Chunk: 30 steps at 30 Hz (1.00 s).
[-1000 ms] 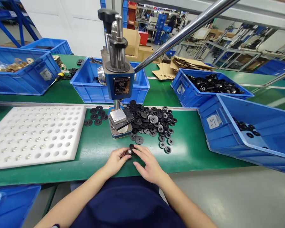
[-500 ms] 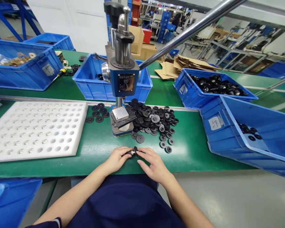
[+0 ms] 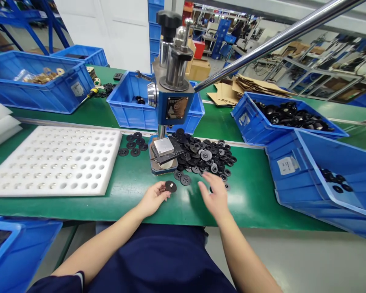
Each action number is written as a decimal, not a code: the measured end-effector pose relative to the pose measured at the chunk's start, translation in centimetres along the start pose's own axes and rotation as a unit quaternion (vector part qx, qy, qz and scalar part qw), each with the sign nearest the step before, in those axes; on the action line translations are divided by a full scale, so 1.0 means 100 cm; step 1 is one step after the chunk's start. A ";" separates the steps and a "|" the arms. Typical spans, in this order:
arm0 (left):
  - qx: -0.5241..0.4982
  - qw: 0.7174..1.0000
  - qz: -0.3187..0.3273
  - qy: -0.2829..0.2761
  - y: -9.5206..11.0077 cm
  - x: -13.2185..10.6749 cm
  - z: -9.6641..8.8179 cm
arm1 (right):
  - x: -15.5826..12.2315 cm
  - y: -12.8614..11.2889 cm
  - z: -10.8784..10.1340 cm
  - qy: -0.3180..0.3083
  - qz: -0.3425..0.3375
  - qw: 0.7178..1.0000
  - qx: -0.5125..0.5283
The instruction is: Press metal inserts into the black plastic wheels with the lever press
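My left hand [image 3: 154, 198] pinches a small black round disc [image 3: 171, 186] by its edge, just above the green table [image 3: 122, 191] in front of the hand press [image 3: 171, 97]. Over to the right, my right hand [image 3: 215, 196] hovers with fingers spread and empty, at the near edge of a pile of black discs [image 3: 201, 156]. A few discs [image 3: 133, 144] lie left of the press base [image 3: 163, 160].
A white foam tray [image 3: 53, 160] with rows of holes holding small metal pieces lies at the left. Blue bins [image 3: 317, 171] with black parts stand at the right and behind the press. The press lever [image 3: 280, 38] reaches up to the right. Another blue bin [image 3: 6, 252] sits at bottom left.
My hands have come apart: the right let go and moved right toward the disc pile, while the left kept the disc and lifted it a little.
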<state>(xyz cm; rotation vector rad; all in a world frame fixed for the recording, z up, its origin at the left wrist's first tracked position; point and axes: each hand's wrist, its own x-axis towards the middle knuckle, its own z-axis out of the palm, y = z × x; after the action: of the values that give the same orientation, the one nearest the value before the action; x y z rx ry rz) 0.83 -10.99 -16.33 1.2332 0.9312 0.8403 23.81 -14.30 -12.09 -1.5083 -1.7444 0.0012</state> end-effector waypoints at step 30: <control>0.069 0.996 0.047 0.012 0.009 -0.002 0.001 | -0.040 0.003 0.031 -0.111 0.060 0.990 -0.069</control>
<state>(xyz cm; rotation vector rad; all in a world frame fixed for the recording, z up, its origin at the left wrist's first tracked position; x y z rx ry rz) 0.82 -11.09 -15.45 1.3977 0.9705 0.8772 22.17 -15.99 -16.54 -1.7699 -1.8544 0.1163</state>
